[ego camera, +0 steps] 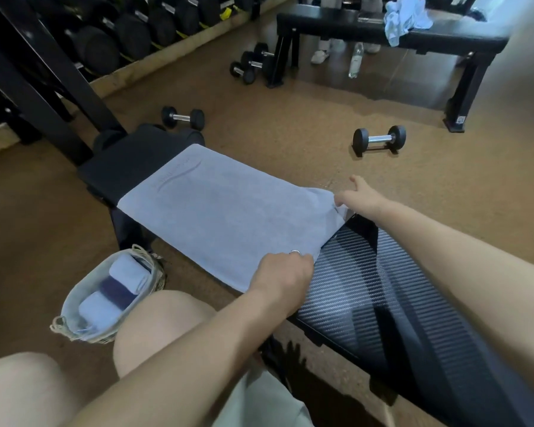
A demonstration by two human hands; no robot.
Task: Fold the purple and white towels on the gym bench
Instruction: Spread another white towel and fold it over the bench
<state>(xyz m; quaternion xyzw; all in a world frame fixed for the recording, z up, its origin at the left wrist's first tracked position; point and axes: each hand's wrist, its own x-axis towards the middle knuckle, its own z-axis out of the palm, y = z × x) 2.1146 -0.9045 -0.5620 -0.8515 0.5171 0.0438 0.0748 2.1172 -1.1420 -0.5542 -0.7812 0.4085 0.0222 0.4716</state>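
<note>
Both arms are bare all the way up, no sleeves showing. The left hand (282, 274) has a thin silver ring (295, 252) on one finger — the right hand (359, 197) has nothing on it. Knees bare too, with light greyish-green shorts (262, 402) — plain fabric, no logo visible.
</note>
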